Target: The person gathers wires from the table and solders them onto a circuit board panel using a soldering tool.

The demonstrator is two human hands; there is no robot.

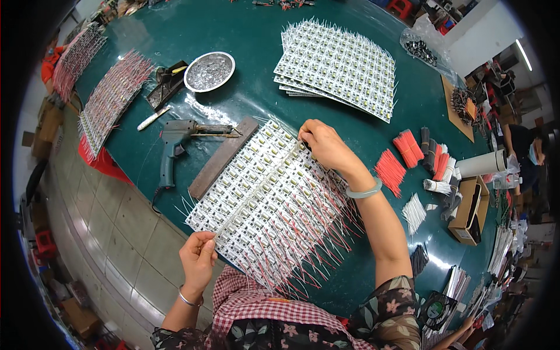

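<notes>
A white circuit board panel [233, 204] with rows of small components lies aslant in front of me. Red and white wires [297, 239] bristle from its near right part. Across the panel runs a thin pale strip [256, 191], from one hand to the other; whether it is cord or wire I cannot make out. My left hand [198, 256] pinches its near end at the panel's left edge. At the far end, my right hand [324, 143] is closed on it, fingertips curled down near a small dark part. A brown bar [223, 157] lies along the panel's far left edge.
Left of the bar lies a soldering gun [175, 146]; beyond it stands a bowl of silvery bits [210, 72]. Stacked panels [338, 67] lie at the back. Bundles of red wire sleeves [389, 171] and an open cardboard box [470, 211] sit at right. Wired panels [114, 96] lie far left.
</notes>
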